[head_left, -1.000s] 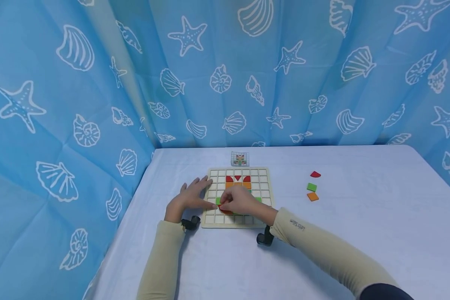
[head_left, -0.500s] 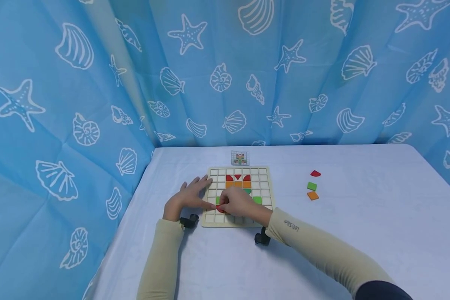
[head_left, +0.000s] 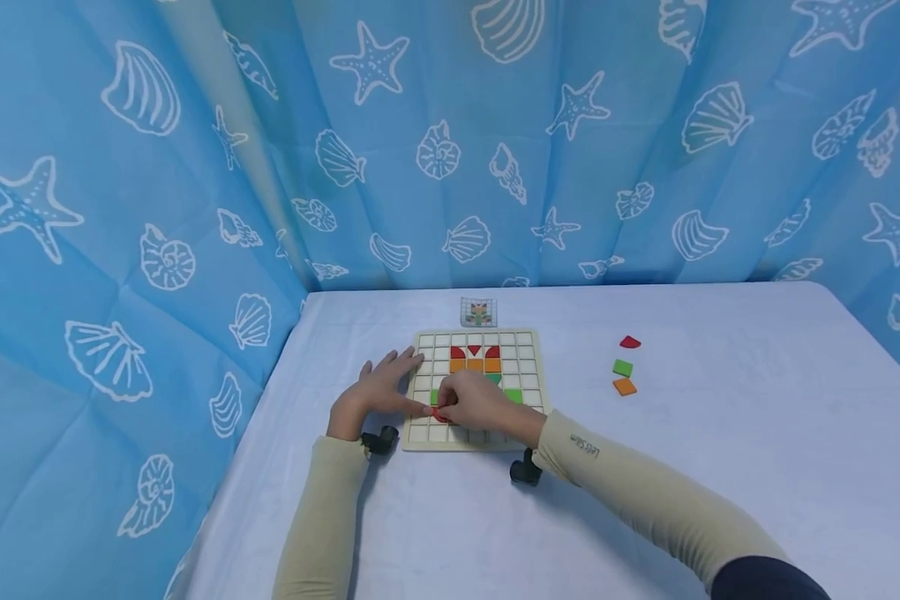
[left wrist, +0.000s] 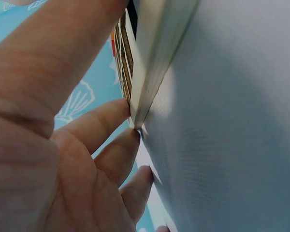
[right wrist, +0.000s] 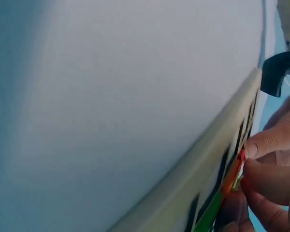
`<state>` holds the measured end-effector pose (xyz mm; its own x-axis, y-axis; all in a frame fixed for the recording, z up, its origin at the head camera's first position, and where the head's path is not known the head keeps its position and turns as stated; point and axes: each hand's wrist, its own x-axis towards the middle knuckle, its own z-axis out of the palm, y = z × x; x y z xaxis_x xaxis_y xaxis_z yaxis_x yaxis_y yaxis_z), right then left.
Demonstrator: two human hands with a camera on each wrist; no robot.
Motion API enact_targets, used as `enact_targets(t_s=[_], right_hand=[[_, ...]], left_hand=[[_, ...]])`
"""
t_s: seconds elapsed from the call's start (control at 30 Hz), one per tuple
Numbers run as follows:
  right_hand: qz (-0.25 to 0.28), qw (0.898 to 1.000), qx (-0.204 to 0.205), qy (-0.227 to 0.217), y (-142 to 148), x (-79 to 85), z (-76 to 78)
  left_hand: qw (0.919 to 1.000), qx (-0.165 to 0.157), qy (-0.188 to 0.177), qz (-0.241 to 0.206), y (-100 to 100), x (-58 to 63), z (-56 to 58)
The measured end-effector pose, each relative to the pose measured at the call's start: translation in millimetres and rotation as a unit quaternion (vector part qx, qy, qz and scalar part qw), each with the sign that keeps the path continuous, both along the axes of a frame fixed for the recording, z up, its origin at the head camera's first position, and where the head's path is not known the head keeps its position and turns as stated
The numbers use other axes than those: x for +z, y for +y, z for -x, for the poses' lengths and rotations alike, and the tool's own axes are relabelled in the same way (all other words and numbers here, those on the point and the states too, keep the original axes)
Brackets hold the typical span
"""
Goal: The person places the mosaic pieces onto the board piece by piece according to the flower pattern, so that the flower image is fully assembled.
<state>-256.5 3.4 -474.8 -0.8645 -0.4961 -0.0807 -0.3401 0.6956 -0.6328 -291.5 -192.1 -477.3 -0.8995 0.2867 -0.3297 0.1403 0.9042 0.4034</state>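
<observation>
A pale square grid board [head_left: 461, 447] lies on the table with red, orange and green tiles in its cells. My right hand [head_left: 478, 402] reaches over its lower left part. Its thumb and fingertips pinch a small red tile [head_left: 439, 415] with a rounded edge, at a cell below a light green tile [head_left: 435, 397]. My left hand [head_left: 377, 390] lies spread along the board's left edge, fingertips touching the frame [left wrist: 144, 82]. The left thumb touches the red tile [right wrist: 241, 155] from the left. My right hand hides the tiles in the board's middle.
Right of the board lie a red rounded tile [head_left: 630, 342], a green square tile [head_left: 622, 367] and an orange square tile [head_left: 625, 387]. A small pattern card [head_left: 478, 312] lies behind the board. A blue seashell curtain [head_left: 420, 167] hangs along the table's back and left.
My right fingertips have shifted slightly with the red tile, which lies flatter at its cell now. The left hand keeps its place at the board's edge.
</observation>
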Motion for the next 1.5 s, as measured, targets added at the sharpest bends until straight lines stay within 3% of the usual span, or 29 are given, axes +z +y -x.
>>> enact_targets(t_s=[0.3,0.77,1.17,1.5], right_hand=[[0.071,0.997,0.009,-0.031,17,3.4,7.8],[0.082,0.997,0.006,-0.007,49,4.8,11.1],[0.061,0.998,-0.029,0.000,107,12.4,14.9],[0.016,0.995,-0.103,-0.003,166,5.9,26.2]], left_hand=[[1.0000,0.001,-0.003,0.005,1,1.0,2.6],[1.0000,-0.001,0.000,0.002,-3,-1.0,2.3],[1.0000,0.006,-0.006,-0.005,2,-4.1,1.2],[0.9999,0.011,0.001,-0.009,2,-2.7,-1.8]])
